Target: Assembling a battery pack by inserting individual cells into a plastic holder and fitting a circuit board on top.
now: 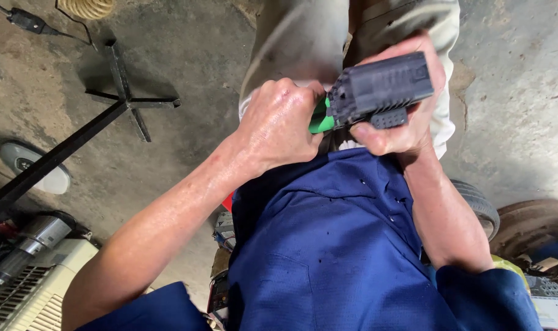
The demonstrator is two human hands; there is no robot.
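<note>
Black ribbed plastic tool housing sits at two o'clock from the blue work shirt, clamped in the right hand. At nine o'clock of it, the left hand is fisted around a green-handled tool touching the housing.

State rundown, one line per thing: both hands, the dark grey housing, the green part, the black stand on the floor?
left hand: closed in a fist around the green part.
right hand: wrapped around the dark grey housing, thumb under it.
dark grey housing: held off the floor, tilted, meets the green part at its left end.
green part: mostly hidden in the left fist.
black stand: on the concrete floor, long bar slanting out of view.
</note>
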